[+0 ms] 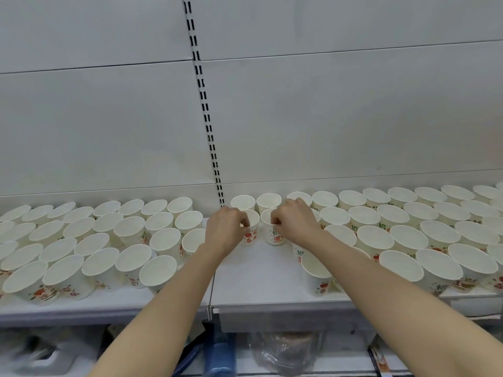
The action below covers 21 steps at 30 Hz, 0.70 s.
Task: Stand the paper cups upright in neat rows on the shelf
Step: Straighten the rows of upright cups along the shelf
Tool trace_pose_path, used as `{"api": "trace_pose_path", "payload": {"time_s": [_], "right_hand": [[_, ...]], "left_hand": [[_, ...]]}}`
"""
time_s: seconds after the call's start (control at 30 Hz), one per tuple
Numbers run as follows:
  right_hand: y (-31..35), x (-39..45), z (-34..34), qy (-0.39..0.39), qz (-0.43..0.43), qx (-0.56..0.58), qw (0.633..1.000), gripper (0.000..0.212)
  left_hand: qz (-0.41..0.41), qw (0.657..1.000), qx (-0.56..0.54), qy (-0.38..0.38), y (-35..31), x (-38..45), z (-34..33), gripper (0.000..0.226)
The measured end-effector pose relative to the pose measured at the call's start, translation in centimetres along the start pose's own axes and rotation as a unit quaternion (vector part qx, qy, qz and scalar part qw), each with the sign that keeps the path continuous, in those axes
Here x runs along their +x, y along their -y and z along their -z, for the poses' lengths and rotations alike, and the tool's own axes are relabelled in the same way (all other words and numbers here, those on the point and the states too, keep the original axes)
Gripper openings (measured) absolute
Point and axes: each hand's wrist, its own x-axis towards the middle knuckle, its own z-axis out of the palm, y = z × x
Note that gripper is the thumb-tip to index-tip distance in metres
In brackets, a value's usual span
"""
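Several white paper cups with red and green print stand upright in rows on the white shelf (255,270), left and right of a bare strip in the middle. My left hand (226,229) pinches the rim of one cup (251,232) in the second row. Beside it, my right hand (295,223) pinches the rim of another cup (273,235). Both cups stand upright on the shelf, just in front of two cups (242,202) at the back wall.
A slotted metal upright (206,118) runs up the white back panel behind the cups. Below the shelf's front edge lie a blue packet (219,349) and plastic-wrapped goods (283,349). Cups crowd both sides close to my forearms.
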Motion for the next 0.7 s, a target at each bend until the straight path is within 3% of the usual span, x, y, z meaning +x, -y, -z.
{"api": "trace_pose_path", "payload": {"time_s": [0.2,0.33,0.47,0.6,0.7], "right_hand": [[-0.1,0.3,-0.8,-0.002,0.002,-0.011,1.0,0.011],[0.5,-0.1,0.0,-0.062,0.009,0.045,0.997,0.014],[2.7,-1.3,1.0,-0.116,0.011,0.127,0.985,0.007],[6.0,-2.5,1.0,-0.115,0.026,0.199,0.973,0.002],[8.3,-2.4,0.0,-0.1,0.045,0.204,0.973,0.001]], "left_hand": [[-0.022,1.0,0.005,-0.008,0.4,-0.6,-0.1,0.024],[-0.014,0.999,-0.014,-0.04,0.8,-2.3,0.6,0.03],[0.031,0.993,-0.067,-0.096,1.8,-6.0,1.7,0.023],[0.08,0.978,-0.091,-0.17,5.0,-11.1,3.5,0.012],[0.133,0.974,-0.099,-0.155,8.2,-14.5,5.2,0.014]]}}
